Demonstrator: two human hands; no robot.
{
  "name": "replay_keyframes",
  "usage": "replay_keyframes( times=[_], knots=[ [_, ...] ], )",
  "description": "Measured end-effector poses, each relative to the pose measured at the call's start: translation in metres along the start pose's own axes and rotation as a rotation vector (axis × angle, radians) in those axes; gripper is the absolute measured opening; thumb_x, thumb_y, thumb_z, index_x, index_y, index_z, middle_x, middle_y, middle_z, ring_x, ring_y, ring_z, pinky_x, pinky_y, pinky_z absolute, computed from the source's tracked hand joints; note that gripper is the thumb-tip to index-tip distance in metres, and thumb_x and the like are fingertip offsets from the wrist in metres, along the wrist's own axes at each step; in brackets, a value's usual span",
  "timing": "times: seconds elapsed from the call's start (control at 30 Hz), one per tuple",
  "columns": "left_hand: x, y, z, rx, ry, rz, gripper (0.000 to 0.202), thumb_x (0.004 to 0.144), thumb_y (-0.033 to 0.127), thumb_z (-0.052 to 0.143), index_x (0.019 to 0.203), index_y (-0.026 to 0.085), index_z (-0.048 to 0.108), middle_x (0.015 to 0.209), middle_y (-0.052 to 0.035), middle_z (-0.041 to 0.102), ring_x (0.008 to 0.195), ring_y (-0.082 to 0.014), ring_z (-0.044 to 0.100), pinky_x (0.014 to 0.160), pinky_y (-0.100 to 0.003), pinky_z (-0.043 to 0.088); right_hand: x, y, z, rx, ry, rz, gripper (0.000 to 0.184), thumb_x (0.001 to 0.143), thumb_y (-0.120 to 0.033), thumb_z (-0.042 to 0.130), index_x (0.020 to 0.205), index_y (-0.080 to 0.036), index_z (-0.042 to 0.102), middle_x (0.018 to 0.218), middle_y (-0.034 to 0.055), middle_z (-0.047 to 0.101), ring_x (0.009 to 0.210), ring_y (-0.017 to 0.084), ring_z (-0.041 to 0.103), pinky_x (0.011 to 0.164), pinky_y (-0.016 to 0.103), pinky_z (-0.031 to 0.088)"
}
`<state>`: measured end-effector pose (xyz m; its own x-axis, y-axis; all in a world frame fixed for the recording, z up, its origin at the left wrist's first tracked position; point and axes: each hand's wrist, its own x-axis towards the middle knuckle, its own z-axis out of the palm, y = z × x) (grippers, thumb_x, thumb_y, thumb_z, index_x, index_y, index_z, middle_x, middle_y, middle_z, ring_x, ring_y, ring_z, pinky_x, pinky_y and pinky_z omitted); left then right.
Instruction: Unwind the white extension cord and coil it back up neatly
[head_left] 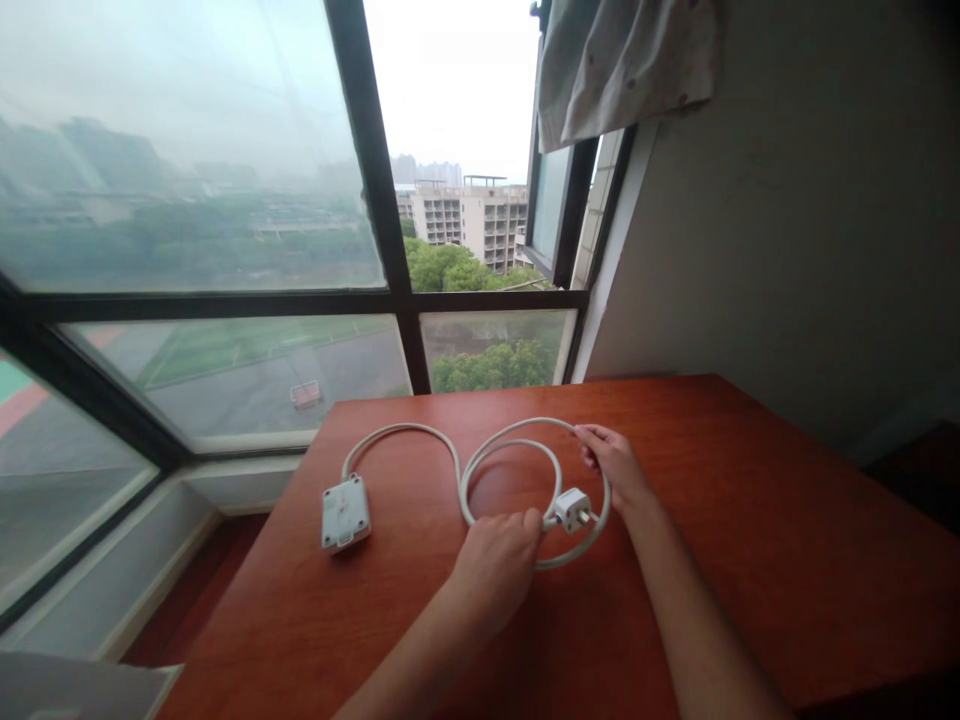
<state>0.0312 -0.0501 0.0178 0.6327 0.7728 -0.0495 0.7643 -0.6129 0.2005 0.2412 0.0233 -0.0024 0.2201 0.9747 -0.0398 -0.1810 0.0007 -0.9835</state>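
On wooden table [750, 520] by window, L hand [499, 555] has fingers closed round white cable [405, 427] next to its plug [572, 508], R hand [615, 465] pinches loop's far side, socket box [345, 513] lies at left.

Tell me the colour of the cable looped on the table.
White cable, matching its plug; the head view shows it best.

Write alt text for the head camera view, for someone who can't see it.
A left hand grips a looped white cord beside its plug on a reddish wooden table, while the right hand pinches the loop's far side. The cord runs left to a white socket block, with a large window beyond the table.
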Motion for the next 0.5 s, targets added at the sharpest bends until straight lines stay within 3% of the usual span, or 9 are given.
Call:
replay_keyframes(
  times=[0.1, 0.23, 0.37, 0.5],
  knots=[
    [0.003, -0.004, 0.001, -0.04, 0.053, -0.094, 0.022, 0.099, 0.025, 0.029, 0.095, 0.018, 0.05, 0.084, -0.0077, 0.069, 0.075, -0.0228, 0.067, 0.062, -0.028, 0.045, -0.002, -0.001, 0.008, 0.171, -0.025, 0.076, 0.032, 0.062, -0.042, 0.08, 0.07, -0.016, 0.062, 0.053, -0.0061, 0.049, 0.043, 0.004, 0.038, 0.039, 0.017, 0.025],
    [0.005, -0.006, -0.001, -0.232, 0.122, -0.201, 0.025, 0.099, 0.029, 0.027, 0.092, 0.02, 0.049, 0.082, -0.0045, 0.07, 0.074, -0.0192, 0.067, 0.063, -0.026, 0.044, -0.007, 0.002, 0.026, 0.332, -0.033, 0.101, 0.029, 0.06, -0.037, 0.082, 0.069, -0.017, 0.062, 0.054, -0.0048, 0.054, 0.045, 0.006, 0.044, 0.041, 0.017, 0.035],
    [0.005, -0.002, 0.002, -0.468, 0.192, -0.213, 0.022, 0.098, 0.025, 0.026, 0.09, 0.022, 0.047, 0.086, -0.002, 0.072, 0.078, -0.0158, 0.068, 0.07, -0.025, 0.045, -0.014, 0.007, 0.048, 0.498, 0.042, 0.122, 0.028, 0.058, -0.034, 0.084, 0.073, -0.018, 0.066, 0.064, -0.0016, 0.063, 0.053, 0.01, 0.054, 0.049, 0.021, 0.047],
    [0.005, 0.004, 0.008, -0.495, 0.197, -0.22, 0.015, 0.097, 0.023, 0.03, 0.094, 0.022, 0.045, 0.088, -0.0037, 0.072, 0.079, -0.0173, 0.067, 0.068, -0.025, 0.044, -0.021, 0.016, 0.064, 0.522, 0.081, 0.112, 0.026, 0.064, -0.036, 0.08, 0.077, -0.019, 0.067, 0.073, 0.0009, 0.068, 0.06, 0.014, 0.06, 0.052, 0.024, 0.049]
  ],
)
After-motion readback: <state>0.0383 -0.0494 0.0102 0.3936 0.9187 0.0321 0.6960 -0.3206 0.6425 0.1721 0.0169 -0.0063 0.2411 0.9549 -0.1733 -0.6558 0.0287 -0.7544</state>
